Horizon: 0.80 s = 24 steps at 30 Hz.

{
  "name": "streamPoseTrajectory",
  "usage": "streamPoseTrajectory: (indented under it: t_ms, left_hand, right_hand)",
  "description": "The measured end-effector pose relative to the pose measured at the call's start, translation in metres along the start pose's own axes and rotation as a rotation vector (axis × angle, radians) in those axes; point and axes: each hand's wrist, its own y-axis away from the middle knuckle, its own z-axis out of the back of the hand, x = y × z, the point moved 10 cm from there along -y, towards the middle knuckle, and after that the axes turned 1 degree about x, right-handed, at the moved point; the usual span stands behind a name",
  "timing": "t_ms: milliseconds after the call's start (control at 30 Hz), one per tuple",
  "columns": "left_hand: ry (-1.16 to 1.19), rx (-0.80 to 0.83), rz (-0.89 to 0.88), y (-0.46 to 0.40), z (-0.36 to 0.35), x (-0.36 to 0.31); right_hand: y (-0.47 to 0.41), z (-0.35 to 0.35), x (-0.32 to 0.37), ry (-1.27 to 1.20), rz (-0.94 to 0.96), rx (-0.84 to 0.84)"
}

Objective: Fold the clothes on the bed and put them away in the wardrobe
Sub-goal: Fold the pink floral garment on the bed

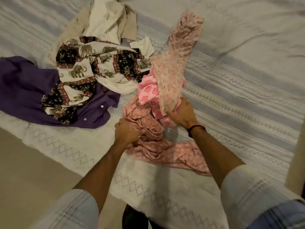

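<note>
A crumpled pink garment [158, 146] with a fine pale print lies near the front edge of the bed [247, 76], bunched in the middle and trailing to the near right. Beside it, a lighter pink floral cloth [175, 66] stretches away toward the far side, with a pink square-patterned piece [148, 90] tucked at its left. Further left sit an elephant-print fabric [85, 63], a purple buttoned shirt [24, 90] and a white and beige heap [107, 20].

The left hand [127, 131] is closed in a fist, its fingers curled into the bunched pink garment. The right hand [181, 113] has its fingers clenched around the near end of the floral cloth, lifting it slightly. A dark and orange band [196, 128] circles the right wrist. Both forearms reach forward from rolled pale sleeves, the hands close together.
</note>
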Motion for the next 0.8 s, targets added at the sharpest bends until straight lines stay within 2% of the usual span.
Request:
streamPoseTrajectory:
  t_ms: [133,300,367,467,633,800]
  left_hand:
    - [0.075,0.033,0.186,-0.026,-0.021,0.03]
    - [0.119,-0.019,0.259,-0.045,-0.026,0.042]
    - [0.242,0.025,0.325,-0.046,-0.03,0.05]
    - [0.561,0.123,0.417,-0.039,-0.045,0.055]
    - [1.005,0.136,0.422,-0.012,-0.039,0.021]
    - [1.043,0.194,0.369,0.042,-0.014,-0.014]
  right_hand:
    - [-0.034,-0.008,-0.001,0.056,-0.032,0.019]
    - [-0.056,-0.027,-0.002,-0.061,-0.03,0.047]
    - [-0.055,-0.032,0.0,-0.14,-0.016,0.077]
    - [-0.037,-0.042,-0.004,-0.229,-0.058,0.155]
    - [0.001,-0.036,0.002,-0.317,-0.049,0.232]
    - [0.05,-0.023,0.032,-0.517,-0.012,0.314]
